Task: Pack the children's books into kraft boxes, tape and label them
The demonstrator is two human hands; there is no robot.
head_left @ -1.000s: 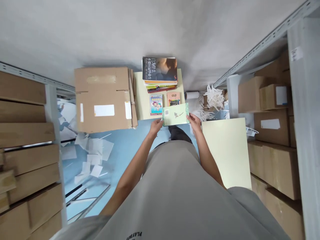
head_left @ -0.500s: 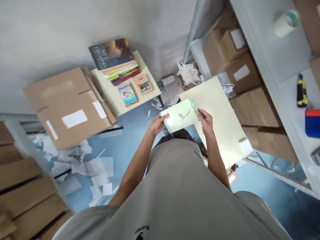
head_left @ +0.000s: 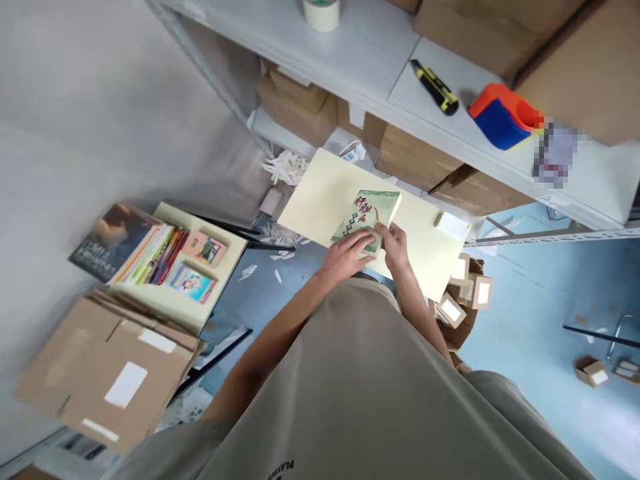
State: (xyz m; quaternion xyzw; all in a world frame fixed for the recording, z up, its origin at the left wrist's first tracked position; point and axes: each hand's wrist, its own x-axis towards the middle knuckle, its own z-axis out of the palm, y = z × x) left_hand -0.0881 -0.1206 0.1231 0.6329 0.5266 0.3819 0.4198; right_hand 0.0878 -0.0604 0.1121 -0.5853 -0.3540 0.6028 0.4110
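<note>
A light green book (head_left: 371,208) with red characters on its cover is tilted between my two hands, its page edges showing on the right. My left hand (head_left: 346,257) lies across the lower part of the cover, its fingers closed on the near edge. At the lower right corner, my right hand (head_left: 394,248) grips the book with thumb and fingers. Beneath and beyond it is a cream tabletop (head_left: 313,200); whether the book touches that surface I cannot tell.
A second cream table (head_left: 233,257) at left bears a book stack (head_left: 150,257) and two small boxed items. Flattened cardboard (head_left: 95,373) leans nearby. On the grey shelf (head_left: 370,67) lie a tape roll (head_left: 321,15), a cutter (head_left: 435,87) and a red-blue object (head_left: 505,117). Small boxes (head_left: 453,310) are below right.
My view has turned to the right. The book has changed from a plainer side with a small picture to the side with red characters, and it is now over the cream tabletop.
</note>
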